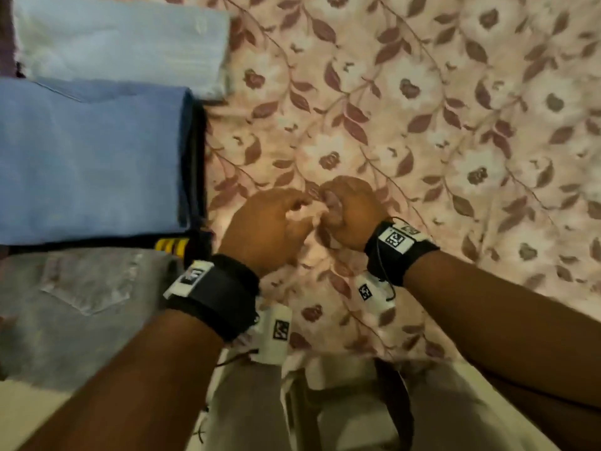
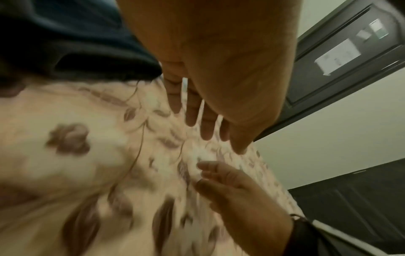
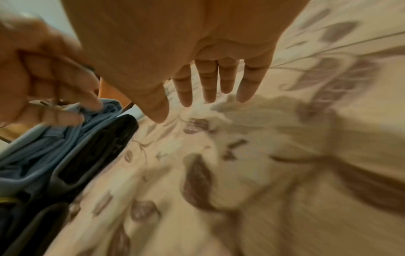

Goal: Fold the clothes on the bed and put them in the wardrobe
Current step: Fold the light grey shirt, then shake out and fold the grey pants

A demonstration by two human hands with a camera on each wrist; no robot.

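Note:
Folded clothes lie in a row on the bed's left side: a pale blue garment [image 1: 120, 43], a blue shirt [image 1: 91, 157] on a dark garment with yellow stripes [image 1: 172, 245], and grey jeans [image 1: 81, 304]. My left hand [image 1: 273, 222] and right hand [image 1: 351, 209] hover close together over the floral bedsheet [image 1: 422, 125], right of the stack. In the left wrist view the left hand's fingers [image 2: 197, 112] point straight at a raised wrinkle of sheet [image 2: 197, 155]. The right hand's fingers [image 3: 208, 81] are also straight. Neither hand holds a garment.
The floral sheet spreads bare to the right and far side. My legs in light trousers [image 1: 247, 411] stand against the bed's near edge. Dark doors [image 2: 328, 69] and a pale wall show beyond the bed. The wrist views are blurred.

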